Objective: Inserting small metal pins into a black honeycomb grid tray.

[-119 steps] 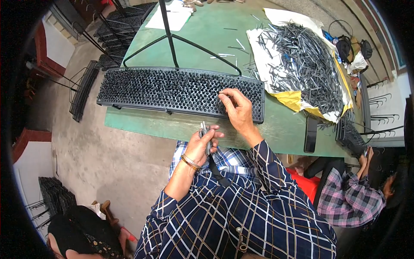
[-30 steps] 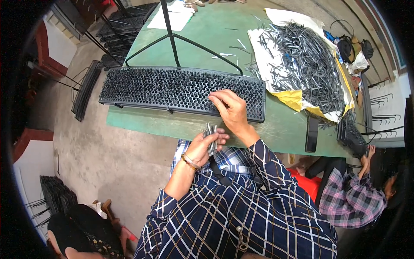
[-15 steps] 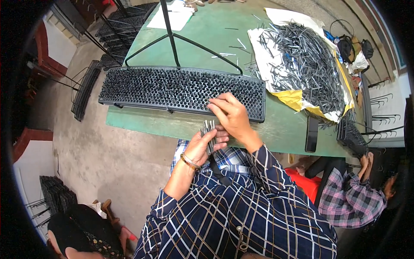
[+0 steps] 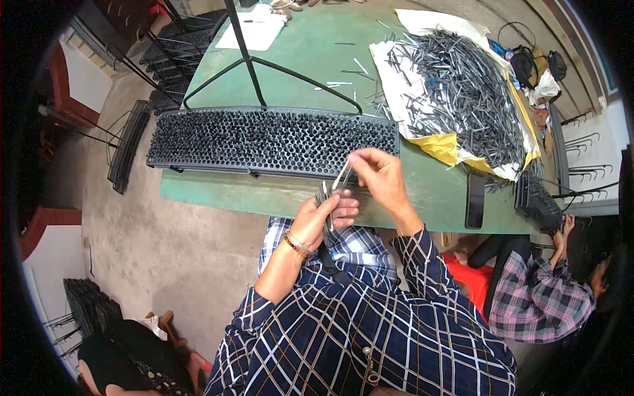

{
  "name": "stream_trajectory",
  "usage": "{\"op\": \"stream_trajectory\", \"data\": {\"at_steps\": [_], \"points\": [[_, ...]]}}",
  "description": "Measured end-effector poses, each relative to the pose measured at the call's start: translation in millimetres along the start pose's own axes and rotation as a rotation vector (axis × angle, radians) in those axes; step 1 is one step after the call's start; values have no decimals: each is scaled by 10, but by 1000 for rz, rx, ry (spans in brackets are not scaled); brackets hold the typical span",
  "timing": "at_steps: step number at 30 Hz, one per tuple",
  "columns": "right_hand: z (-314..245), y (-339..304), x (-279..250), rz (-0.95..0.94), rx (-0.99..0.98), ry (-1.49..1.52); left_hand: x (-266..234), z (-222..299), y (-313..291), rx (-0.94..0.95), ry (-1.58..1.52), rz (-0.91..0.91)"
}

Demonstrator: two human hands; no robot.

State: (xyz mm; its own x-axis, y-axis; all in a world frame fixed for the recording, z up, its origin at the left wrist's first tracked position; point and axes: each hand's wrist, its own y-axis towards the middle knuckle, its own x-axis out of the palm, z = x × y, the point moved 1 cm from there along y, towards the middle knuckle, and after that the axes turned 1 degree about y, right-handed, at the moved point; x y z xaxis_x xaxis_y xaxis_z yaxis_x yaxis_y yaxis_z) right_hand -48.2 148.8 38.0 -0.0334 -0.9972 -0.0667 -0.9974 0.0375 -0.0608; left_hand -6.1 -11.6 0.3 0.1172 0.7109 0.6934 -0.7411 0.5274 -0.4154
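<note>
My left hand (image 4: 316, 219) is closed round a small bundle of thin grey sticks (image 4: 323, 196), held below the front edge of a long black tray. My right hand (image 4: 383, 179) pinches a pale, slim stick (image 4: 342, 174) between thumb and fingertips, just above the bundle. Dense rows of small round holes cover the black tray (image 4: 264, 140), many with dark tips in them. A black wire frame (image 4: 248, 59) rises from its far side. To the right, a large heap of similar grey sticks (image 4: 462, 92) lies on an opened white and yellow sack (image 4: 441, 149).
The green table (image 4: 218, 188) carries a dark phone (image 4: 475, 201) at its right front and paper (image 4: 254, 34) at the back. Several loose sticks lie behind the tray. More black trays (image 4: 129, 146) stand on the left floor. A person in a plaid shirt (image 4: 538, 300) sits at right, another person (image 4: 135, 356) lower left.
My right hand has moved from over the tray's holes back and right, and now draws a pale stick at the bundle. The view has shifted slightly. My left hand keeps its bundle.
</note>
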Motion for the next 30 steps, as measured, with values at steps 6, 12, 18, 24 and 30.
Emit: {"op": "stream_trajectory", "data": {"at_steps": [6, 12, 18, 24, 30], "points": [[76, 219, 33, 175, -177, -74, 25, -39, 32, -31, 56, 12], [128, 252, 146, 114, -413, -261, -10, -90, 25, -62, 34, 21], [176, 252, 157, 125, -528, -323, -44, -109, 34, -63, 28, 26], [135, 179, 172, 103, -543, -431, -44, -105, 15, -71, 20, 32], [121, 176, 191, 99, -618, -601, -34, -98, 11, -72, 12, 31]]}}
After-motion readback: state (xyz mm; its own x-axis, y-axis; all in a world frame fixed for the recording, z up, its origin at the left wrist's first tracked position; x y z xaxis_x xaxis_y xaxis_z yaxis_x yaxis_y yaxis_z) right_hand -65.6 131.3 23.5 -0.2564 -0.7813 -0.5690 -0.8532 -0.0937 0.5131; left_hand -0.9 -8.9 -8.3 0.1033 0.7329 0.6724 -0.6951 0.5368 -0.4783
